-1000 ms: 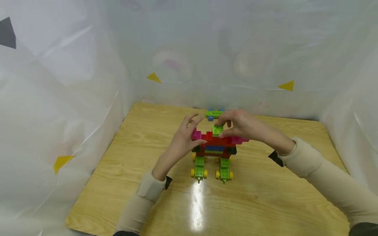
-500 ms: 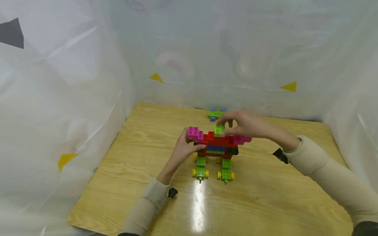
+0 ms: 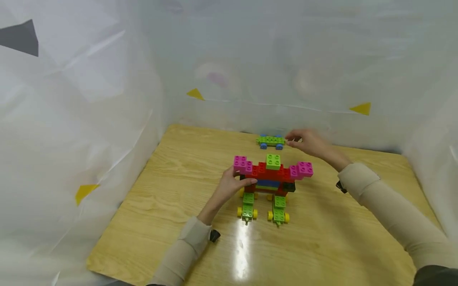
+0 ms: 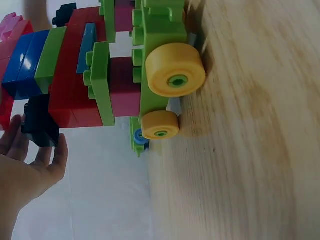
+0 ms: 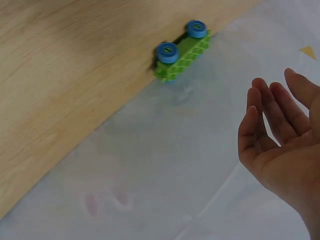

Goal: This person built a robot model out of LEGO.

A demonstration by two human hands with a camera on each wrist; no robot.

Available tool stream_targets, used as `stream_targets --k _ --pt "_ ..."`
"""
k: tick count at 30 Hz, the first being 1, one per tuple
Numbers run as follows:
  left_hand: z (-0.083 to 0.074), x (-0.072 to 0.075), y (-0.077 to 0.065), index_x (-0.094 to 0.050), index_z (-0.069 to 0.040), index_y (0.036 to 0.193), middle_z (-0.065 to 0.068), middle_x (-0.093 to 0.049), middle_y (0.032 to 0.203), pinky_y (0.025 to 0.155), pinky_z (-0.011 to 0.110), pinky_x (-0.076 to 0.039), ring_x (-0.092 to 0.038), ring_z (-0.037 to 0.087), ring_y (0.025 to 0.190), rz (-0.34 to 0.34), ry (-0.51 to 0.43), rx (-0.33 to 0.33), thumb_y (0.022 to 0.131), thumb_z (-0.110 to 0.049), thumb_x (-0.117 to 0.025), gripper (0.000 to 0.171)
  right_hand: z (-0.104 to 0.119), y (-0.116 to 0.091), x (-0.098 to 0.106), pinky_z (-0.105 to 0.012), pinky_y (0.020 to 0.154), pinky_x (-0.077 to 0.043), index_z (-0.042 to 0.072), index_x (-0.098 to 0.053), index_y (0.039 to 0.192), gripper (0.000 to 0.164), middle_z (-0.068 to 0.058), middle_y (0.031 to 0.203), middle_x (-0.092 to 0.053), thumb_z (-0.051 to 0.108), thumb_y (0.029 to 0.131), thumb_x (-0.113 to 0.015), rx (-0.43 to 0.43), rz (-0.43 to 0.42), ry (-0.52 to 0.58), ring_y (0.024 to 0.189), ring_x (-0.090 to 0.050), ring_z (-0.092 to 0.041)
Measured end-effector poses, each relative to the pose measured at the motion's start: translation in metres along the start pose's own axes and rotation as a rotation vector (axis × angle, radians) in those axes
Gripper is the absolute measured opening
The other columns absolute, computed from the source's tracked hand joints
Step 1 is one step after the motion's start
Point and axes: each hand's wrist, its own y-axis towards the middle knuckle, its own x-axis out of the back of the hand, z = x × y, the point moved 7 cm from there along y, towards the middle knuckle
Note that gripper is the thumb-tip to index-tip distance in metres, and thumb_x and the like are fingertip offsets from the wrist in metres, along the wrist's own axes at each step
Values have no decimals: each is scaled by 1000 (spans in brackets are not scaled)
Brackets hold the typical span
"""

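A toy brick robot figure (image 3: 266, 174) stands upright on the table. Its body is red, with pink brick arms, a lime brick (image 3: 273, 161) on top, and green wheeled bases for feet. My left hand (image 3: 228, 186) holds its left side below the pink bricks (image 3: 240, 163), thumb in front and fingers behind. In the left wrist view, fingertips lie by a black brick (image 4: 40, 120). My right hand (image 3: 310, 142), fingers loosely bent around nothing, is beside the right end of a green wheeled base with blue wheels (image 3: 271, 140). The right wrist view shows that hand (image 5: 285, 130) apart from the base.
The wooden table (image 3: 322, 238) ends just behind the blue-wheeled base. White plastic sheeting (image 3: 250, 59) hangs at the back and on both sides, with yellow tape pieces (image 3: 360, 108) on it.
My right hand has let go of the lime brick on top and moved back and right to the blue-wheeled base. My left hand's fingers have come down from above the pink bricks to behind them.
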Motion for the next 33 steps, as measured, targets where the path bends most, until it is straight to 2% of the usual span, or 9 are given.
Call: stream_targets --k 5,9,11,14,19,22,27,33 --pt "-4 -3 -3 -56 -8 132 8 -62 120 84 34 -52 -59 21 109 14 -139 -29 86 -17 -74 50 -27 5 -28 -49 78 -50 -1 -64 117 27 -19 110 -65 12 94 -63 -2 -17 -3 94 -61 -32" --pt "-6 -5 -5 -54 -4 132 11 -63 120 87 32 -51 -61 21 107 26 -195 -33 86 -14 -74 52 -36 17 -41 -52 85 -47 -4 -63 118 32 -21 112 -65 10 90 -68 35 -51 -53 98 -60 -37" --pt "-4 -6 -5 -55 -6 130 8 -64 119 87 33 -51 -61 20 106 28 -200 -19 84 -16 -76 52 -40 24 -47 -54 89 -45 -5 -63 121 36 -22 114 -65 11 89 -70 55 -58 -91 102 -59 -40" --pt "0 -8 -5 -56 -12 127 4 -65 118 89 34 -50 -60 18 107 33 -187 7 82 -20 -79 51 -48 34 -56 -57 95 -40 -3 -60 127 44 -23 121 -62 15 88 -72 38 -43 -117 108 -56 -42" --pt "3 -16 -5 -52 -14 128 3 -62 122 96 36 -47 -59 18 113 48 -166 0 80 -21 -80 56 -62 44 -75 -64 97 -31 3 -57 133 51 -23 130 -57 23 89 -71 -81 24 -125 115 -46 -47" --pt "3 -18 -6 -51 -16 129 2 -62 123 98 37 -45 -58 17 114 40 -153 -6 80 -20 -81 58 -63 46 -83 -66 97 -28 5 -56 135 51 -23 131 -55 22 89 -70 -131 56 -127 117 -43 -47" --pt "1 -21 -7 -51 -15 129 2 -63 121 98 39 -44 -59 17 113 75 -138 -13 79 -17 -81 58 -59 46 -87 -63 96 -30 5 -57 134 51 -22 130 -56 18 87 -73 -177 68 -144 117 -42 -45" --pt "-3 -27 -4 -49 -11 130 5 -63 122 96 36 -46 -60 18 112 144 -168 -43 79 -8 -80 60 -59 42 -86 -63 92 -35 1 -60 128 50 -22 122 -58 23 85 -75 -177 36 -188 113 -44 -44"
